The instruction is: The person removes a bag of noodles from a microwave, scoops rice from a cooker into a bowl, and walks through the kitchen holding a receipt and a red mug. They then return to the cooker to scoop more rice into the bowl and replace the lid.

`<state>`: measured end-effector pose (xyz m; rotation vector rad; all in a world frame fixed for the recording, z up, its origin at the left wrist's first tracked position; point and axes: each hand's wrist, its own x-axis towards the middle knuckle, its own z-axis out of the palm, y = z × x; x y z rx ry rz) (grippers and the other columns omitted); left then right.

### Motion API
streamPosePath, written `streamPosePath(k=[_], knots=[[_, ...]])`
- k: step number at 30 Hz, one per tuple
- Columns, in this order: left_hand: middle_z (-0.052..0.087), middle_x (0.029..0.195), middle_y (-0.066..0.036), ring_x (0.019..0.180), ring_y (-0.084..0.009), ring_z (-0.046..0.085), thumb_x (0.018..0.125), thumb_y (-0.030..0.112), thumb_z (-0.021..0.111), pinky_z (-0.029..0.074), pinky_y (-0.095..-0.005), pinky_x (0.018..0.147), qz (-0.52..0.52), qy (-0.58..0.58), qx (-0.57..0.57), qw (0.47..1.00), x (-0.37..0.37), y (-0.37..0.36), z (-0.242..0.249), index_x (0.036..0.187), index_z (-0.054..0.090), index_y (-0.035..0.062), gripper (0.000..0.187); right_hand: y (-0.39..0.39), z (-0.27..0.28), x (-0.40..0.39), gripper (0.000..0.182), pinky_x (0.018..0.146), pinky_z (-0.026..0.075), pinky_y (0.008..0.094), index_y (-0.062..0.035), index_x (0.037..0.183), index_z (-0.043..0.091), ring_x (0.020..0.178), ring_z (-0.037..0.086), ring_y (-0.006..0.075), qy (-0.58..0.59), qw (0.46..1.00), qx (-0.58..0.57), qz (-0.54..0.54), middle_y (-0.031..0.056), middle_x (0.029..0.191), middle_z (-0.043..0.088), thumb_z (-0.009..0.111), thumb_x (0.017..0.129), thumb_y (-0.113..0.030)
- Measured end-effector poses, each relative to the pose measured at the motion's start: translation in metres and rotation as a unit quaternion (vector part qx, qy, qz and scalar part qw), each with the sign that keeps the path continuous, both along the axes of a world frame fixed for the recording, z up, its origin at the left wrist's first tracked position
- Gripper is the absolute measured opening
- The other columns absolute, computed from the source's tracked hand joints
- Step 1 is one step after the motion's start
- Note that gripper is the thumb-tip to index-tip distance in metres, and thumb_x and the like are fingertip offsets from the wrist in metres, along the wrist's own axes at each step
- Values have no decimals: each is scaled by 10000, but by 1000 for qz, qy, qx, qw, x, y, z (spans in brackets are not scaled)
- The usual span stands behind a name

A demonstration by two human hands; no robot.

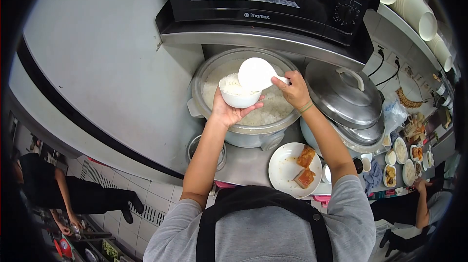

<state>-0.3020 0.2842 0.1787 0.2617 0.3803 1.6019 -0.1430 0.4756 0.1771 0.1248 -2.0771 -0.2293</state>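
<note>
My left hand (227, 111) cups a small white bowl (240, 99) from below, with rice (230, 84) heaped in it. In my right hand (294, 91) is the handle of a white rice paddle (256, 74), whose broad blade is tilted over the bowl's right side and hides part of the rice. Both hands are above a large open rice cooker (197, 97), which has more cooked rice (268, 109) inside.
A lidded cooker (346, 94) stands right of the open one. Nearer me, a white plate (279, 179) holds two browned pieces of food (305, 177). A black microwave (263, 16) sits on a shelf above. People work at left (53, 189) and right (414, 208).
</note>
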Motion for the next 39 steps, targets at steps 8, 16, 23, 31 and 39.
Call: streamPosePath(k=[8,16,23,31,39], knots=[[466,1179,-362,961,-528,546,856,632,201,579,-449,682,-3,3,-2,1000,-2,-1,-2,1347,336,19,797,-6,5,1,559,618,422,323,-322,1143,613,688,483,225,19,999,-37,25,55,808,470,605,685,-2],[540,1145,-267,904,-483,595,864,619,197,593,-412,651,106,103,-66,987,6,0,5,1323,379,38,763,-29,35,11,567,607,411,311,-350,1173,595,681,480,203,-44,997,50,43,36,774,471,579,705,-31],[581,1100,-216,832,-417,637,856,641,218,593,-385,605,118,165,-90,975,9,-5,7,1295,418,55,760,-28,37,13,561,596,420,312,-352,1161,607,663,482,192,-71,997,32,18,33,761,474,578,705,-27],[610,1050,-196,794,-370,655,854,655,224,585,-357,568,116,206,-77,969,5,-5,0,1285,426,54,766,-27,32,13,612,621,433,324,-333,1194,587,675,490,213,-106,994,3,21,46,761,482,559,693,18],[599,1089,-178,854,-351,648,854,649,247,575,-406,603,192,192,-77,959,11,-8,-8,1273,435,53,752,-34,27,16,568,643,442,334,-246,1255,547,685,501,231,-115,979,-151,80,83,784,482,538,762,35]])
